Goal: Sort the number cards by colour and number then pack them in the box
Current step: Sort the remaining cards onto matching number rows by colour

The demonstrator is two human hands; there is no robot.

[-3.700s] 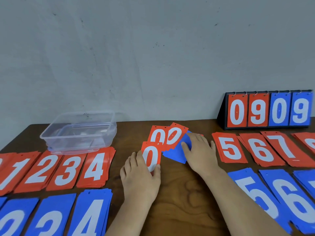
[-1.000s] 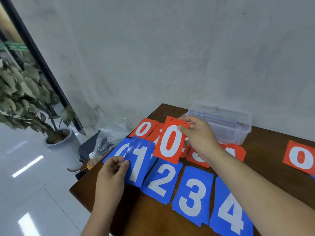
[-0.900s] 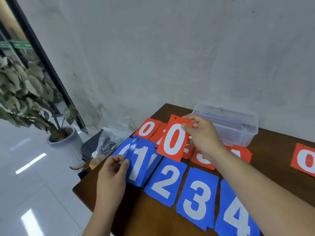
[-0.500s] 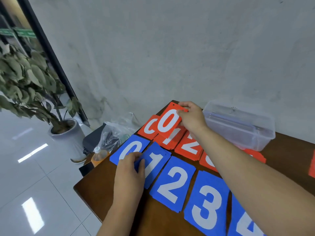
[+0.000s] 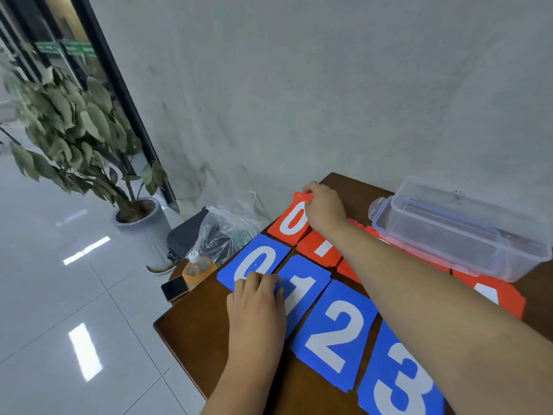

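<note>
My right hand pinches the top edge of a red 0 card, which lies on the red 0 pile at the table's far left. My left hand rests with its fingertips on the blue 0 pile and the blue 1 pile. Blue 2 and blue 3 piles follow to the right. My right forearm hides most of the red row behind them: a red pile beside the red 0 pile shows part of a white digit, and a red 4 shows. The clear plastic box stands open behind the red row.
The wooden table's left corner is just left of my left hand. Beyond that edge, lower down, are a phone, an orange bottle, a plastic bag and a potted plant. A grey wall backs the table.
My right hand carried the red 0 card left from the middle of the table and lowered it onto the red 0 pile. My left hand straightened the blue 1 pile and now rests there.
</note>
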